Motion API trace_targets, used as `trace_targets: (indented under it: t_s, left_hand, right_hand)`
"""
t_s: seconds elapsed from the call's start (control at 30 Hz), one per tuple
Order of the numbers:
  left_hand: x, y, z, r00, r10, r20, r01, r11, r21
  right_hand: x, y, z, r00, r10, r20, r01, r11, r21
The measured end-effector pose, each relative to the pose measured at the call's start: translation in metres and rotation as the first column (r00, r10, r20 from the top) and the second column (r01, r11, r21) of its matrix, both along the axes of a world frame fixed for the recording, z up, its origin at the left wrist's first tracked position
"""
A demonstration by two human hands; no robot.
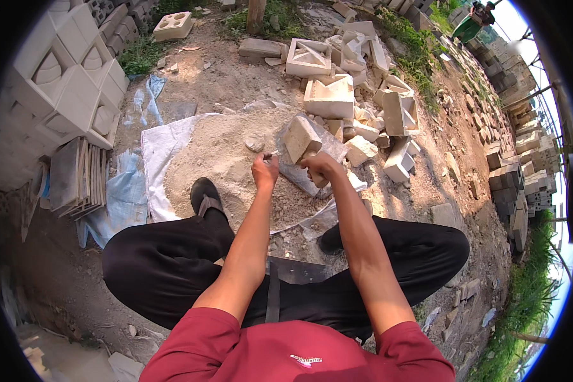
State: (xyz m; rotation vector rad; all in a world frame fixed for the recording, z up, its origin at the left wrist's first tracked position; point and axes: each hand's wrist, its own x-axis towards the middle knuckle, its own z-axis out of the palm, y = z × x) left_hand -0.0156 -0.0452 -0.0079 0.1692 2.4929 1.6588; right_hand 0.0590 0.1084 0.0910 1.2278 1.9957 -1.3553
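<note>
My left hand (pixel 265 169) is closed in a pinch above a heap of pale sand and grit (pixel 223 149). A small light tip shows at its fingers, too small to name. Just to its right, my right hand (pixel 323 167) is closed, fingers curled at the near edge of a tan block (pixel 301 138). Whatever lies inside those fingers is hidden. The block rests tilted on a grey flat slab (pixel 335 148), which lies partly on the heap. Left of the block, a rounded lump (pixel 254 142) sits on the sand.
A white sheet (pixel 162 143) lies beneath the heap, between my feet. Several cast blocks (pixel 329 97) and broken pieces are piled ahead and right. Stacked pale blocks (pixel 70 70) rise at the left, above leaning boards (pixel 79 175) and blue plastic (pixel 124 197). More bricks (pixel 509 184) line the right.
</note>
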Motion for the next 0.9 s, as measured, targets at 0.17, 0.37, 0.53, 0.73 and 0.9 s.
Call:
trace_targets:
  t_s: [0.17, 0.37, 0.53, 0.73, 0.9]
  left_hand:
    - [-0.001, 0.000, 0.007, 1.000, 0.010, -0.029, -0.009, 0.998, 0.056]
    - [-0.001, -0.016, 0.001, 1.000, 0.011, -0.029, -0.010, 1.000, 0.016]
    - [0.000, -0.008, 0.006, 1.000, 0.011, -0.029, -0.009, 0.999, 0.043]
    - [0.009, -0.023, -0.007, 0.998, -0.013, -0.065, 0.011, 1.000, -0.024]
    - [0.005, 0.008, 0.003, 0.994, -0.045, -0.097, 0.051, 0.997, 0.056]
  right_hand:
    - [0.052, -0.017, -0.067, 0.994, 0.010, -0.109, 0.061, 0.775, 0.630]
    - [0.012, 0.045, 0.001, 0.991, 0.098, 0.086, -0.110, 0.982, 0.150]
    - [0.040, 0.007, -0.042, 0.991, -0.032, -0.130, 0.072, 0.946, 0.316]
    - [0.015, 0.023, -0.004, 1.000, -0.003, 0.008, 0.002, 0.977, 0.215]
    - [0.033, 0.017, -0.046, 0.965, -0.178, -0.191, 0.240, 0.896, 0.375]
